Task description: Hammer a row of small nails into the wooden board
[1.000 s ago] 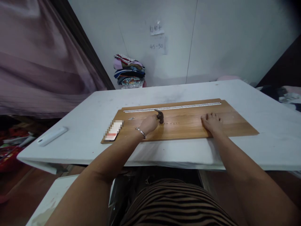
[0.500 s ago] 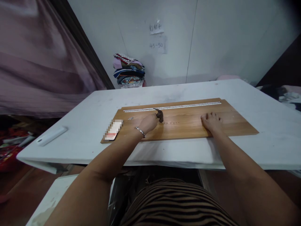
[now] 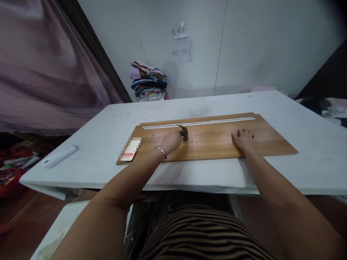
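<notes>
A wooden board [image 3: 214, 144] lies flat on the white-covered table. My left hand [image 3: 171, 142], with a silver bracelet at the wrist, is closed round the handle of a claw hammer [image 3: 184, 133]. The hammer's dark head is at the left end of a row of several small nails [image 3: 196, 141]; whether it touches one I cannot tell. Flat on the right part of the board rests my right hand [image 3: 244, 140], fingers apart and holding nothing. A few loose nails [image 3: 151, 136] lie on the board left of the hammer.
Two white marked strips [image 3: 211, 122] run along the board's far side. A phone-like device [image 3: 131, 150], blurred out, lies at its left end. Farther left on the table [image 3: 92, 144] is a long white object [image 3: 60, 156]. Folded cloths [image 3: 149, 82] are stacked behind the table.
</notes>
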{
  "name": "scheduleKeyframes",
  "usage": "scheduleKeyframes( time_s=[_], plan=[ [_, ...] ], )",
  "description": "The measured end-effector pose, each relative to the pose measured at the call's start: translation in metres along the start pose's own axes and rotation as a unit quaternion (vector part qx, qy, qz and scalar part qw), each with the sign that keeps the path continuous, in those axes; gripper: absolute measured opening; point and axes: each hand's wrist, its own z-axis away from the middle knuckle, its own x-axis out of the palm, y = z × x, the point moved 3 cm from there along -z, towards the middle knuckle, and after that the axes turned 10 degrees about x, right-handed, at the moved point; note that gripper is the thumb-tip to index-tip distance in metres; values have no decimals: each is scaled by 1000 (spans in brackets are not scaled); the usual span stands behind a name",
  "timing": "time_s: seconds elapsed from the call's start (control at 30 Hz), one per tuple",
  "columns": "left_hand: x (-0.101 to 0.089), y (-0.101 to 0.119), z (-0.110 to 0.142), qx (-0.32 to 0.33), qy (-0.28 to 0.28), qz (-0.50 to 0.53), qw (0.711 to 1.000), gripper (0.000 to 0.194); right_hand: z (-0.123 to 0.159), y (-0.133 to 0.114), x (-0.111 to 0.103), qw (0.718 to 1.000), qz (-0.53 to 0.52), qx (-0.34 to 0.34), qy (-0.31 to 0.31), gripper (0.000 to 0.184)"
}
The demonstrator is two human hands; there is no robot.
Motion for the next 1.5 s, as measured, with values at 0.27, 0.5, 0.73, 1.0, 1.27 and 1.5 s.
scheduleKeyframes(
  time_s=[0.27, 0.5, 0.73, 1.0, 1.27, 1.5],
  plan=[
    [0, 4, 4, -19, -17, -2, 1000, 31, 0, 0, -1, 1000, 1, 2, -4, 64],
    [-6, 6, 3, -8, -25, -20, 999, 35, 1, 0, -1, 1000, -4, -1, 2, 64],
    [0, 4, 4, -12, -21, -5, 1000, 33, 3, -2, -4, 1000, -4, 0, 2, 64],
    [-4, 4, 3, -10, -27, -29, 999, 36, 0, 0, -1, 1000, -2, -4, 1, 62],
    [-3, 5, 5, -32, -29, -9, 999, 31, 1, -1, -3, 1000, 6, -5, -4, 63],
    [-8, 8, 6, -22, -28, -26, 999, 36, 1, -1, -2, 1000, 3, -1, 1, 63]
  ],
)
